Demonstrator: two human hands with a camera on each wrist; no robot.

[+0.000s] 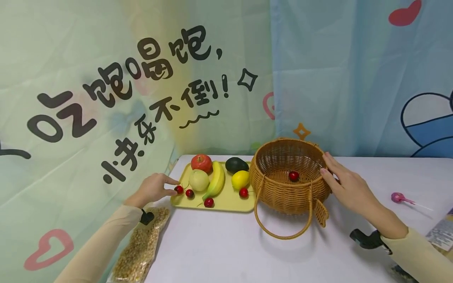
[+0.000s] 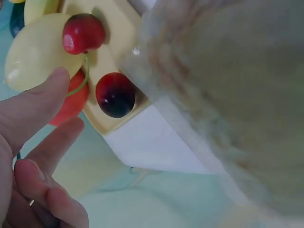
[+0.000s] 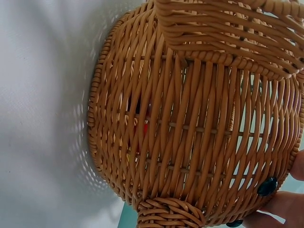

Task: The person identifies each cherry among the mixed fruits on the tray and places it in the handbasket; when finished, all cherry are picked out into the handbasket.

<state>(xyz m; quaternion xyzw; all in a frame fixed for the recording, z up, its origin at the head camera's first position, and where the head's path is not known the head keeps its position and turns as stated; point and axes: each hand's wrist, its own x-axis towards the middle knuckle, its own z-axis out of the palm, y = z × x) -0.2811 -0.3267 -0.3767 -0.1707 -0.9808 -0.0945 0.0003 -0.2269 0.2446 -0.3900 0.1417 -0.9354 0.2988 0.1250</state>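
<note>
My left hand (image 1: pixel 152 190) is at the left end of a yellow tray (image 1: pixel 230 206), thumb and forefinger apart beside a dark red cherry (image 1: pixel 179 190). In the left wrist view that cherry (image 2: pixel 116 95) lies on the tray, clear of the fingers. Close by are a second cherry (image 1: pixel 190 193) and a third (image 1: pixel 209 203). With fingers extended, my right hand (image 1: pixel 354 190) rests against the right rim of a brown wicker basket (image 1: pixel 283 196). One cherry (image 1: pixel 293 176) lies inside it. In the right wrist view fingertips (image 3: pixel 280 206) touch the basket's woven side.
The tray also bears a red apple (image 1: pixel 201 163), a pale green round fruit (image 1: pixel 199 180), a banana (image 1: pixel 216 181), an avocado (image 1: pixel 236 165), a lemon (image 1: pixel 240 179) and another cherry (image 1: pixel 243 192). A bag of grains (image 1: pixel 141 243) lies under the left forearm, a pink lollipop (image 1: pixel 398 197) at right.
</note>
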